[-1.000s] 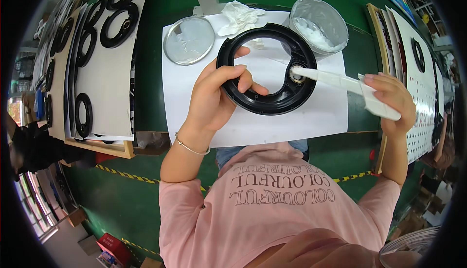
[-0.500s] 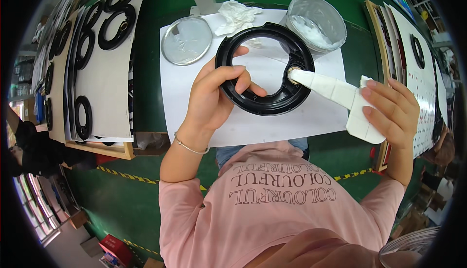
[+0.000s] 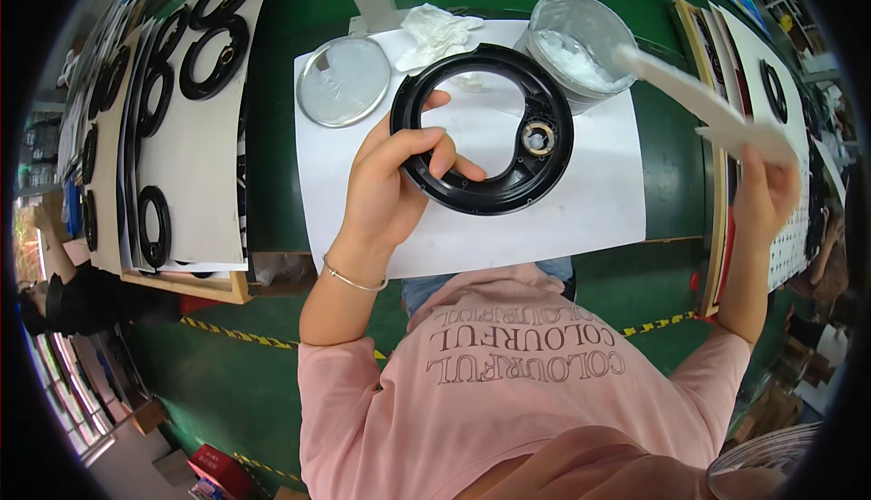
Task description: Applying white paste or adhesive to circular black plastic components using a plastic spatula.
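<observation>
A black plastic ring [image 3: 434, 190] is gripped at its left side by my left hand [image 3: 392, 169], fingers wrapped through its opening. On the ring's right inner side, a small metal-rimmed round seat [image 3: 538, 139] has some whitish stuff in it. My right hand [image 3: 767, 193] grips a flat white spatula-like strip [image 3: 708, 101], blurred by motion and raised well to the right of the ring. The strip's narrow tip is near the rim of a clear tub [image 3: 626, 46] holding white paste [image 3: 572, 57].
White paper [image 3: 599, 200] covers the green table, with a round lid [image 3: 318, 92] and crumpled tissue [image 3: 435, 35] on it. At left, boards [image 3: 213, 137] carry several black rings. Another wood-framed stack [image 3: 699, 37] stands at right. A person [image 3: 82, 296] is at far left.
My right hand has lifted the white strip off the ring's round seat, swinging its tip up and right toward the tub. The ring in my left hand has shifted slightly left.
</observation>
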### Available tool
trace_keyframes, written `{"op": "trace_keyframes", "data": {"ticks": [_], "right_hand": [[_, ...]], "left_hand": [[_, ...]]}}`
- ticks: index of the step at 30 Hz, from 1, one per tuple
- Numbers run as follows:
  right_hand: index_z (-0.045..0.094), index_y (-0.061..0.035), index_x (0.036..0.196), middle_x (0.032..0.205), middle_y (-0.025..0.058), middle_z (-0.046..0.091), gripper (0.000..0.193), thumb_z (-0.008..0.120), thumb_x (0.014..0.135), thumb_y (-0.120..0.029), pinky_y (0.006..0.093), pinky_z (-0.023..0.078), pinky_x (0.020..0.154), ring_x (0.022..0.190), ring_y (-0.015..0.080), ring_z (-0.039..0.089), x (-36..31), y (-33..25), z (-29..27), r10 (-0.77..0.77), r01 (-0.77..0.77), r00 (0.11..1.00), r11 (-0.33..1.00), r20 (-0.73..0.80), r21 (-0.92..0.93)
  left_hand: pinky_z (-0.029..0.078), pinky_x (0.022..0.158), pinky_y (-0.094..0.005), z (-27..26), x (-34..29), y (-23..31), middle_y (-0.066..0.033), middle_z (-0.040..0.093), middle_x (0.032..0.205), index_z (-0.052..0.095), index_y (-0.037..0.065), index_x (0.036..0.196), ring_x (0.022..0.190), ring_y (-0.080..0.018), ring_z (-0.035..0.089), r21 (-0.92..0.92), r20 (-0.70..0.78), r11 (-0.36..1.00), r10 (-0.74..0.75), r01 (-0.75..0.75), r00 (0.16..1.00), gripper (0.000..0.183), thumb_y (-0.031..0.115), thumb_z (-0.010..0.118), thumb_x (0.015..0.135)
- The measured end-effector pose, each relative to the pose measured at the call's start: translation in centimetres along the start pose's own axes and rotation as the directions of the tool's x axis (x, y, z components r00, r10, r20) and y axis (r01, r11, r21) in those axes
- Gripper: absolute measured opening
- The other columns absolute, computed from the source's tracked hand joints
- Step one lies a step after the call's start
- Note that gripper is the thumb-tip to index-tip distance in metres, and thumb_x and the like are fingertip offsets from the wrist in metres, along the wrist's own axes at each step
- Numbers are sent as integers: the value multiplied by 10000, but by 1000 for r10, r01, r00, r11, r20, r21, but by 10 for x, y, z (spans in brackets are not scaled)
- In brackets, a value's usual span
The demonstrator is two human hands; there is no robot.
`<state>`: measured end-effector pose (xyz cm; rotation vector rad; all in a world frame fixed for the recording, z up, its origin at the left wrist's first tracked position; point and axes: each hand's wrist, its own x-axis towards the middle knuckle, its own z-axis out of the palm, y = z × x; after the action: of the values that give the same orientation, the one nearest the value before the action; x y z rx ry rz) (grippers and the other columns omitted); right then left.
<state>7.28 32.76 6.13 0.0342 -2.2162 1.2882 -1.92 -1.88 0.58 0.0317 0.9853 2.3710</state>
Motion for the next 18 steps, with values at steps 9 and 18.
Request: {"op": "trace_keyframes", "data": {"ticks": [9, 18], "right_hand": [[508, 20, 1090, 978, 88, 596, 273, 536, 835, -75, 253, 415, 803, 898, 137, 557, -5, 0, 42, 121, -96, 989, 966, 90, -238], [584, -10, 975, 995, 143, 601, 261, 483, 739, 38, 311, 491, 712, 886, 272, 602, -39, -20, 50, -350, 730, 683, 309, 641, -609]], "left_hand": [[474, 641, -342, -4, -4, -7, -58, 447, 599, 389, -5, 1151, 689, -294, 604, 5, 27, 1000, 16, -16, 1000, 362, 50, 443, 797], [436, 739, -299, -11, -20, -15, -49, 506, 717, 287, 22, 1271, 764, -193, 565, 462, 66, 877, 117, -134, 991, 647, -63, 592, 707]]}}
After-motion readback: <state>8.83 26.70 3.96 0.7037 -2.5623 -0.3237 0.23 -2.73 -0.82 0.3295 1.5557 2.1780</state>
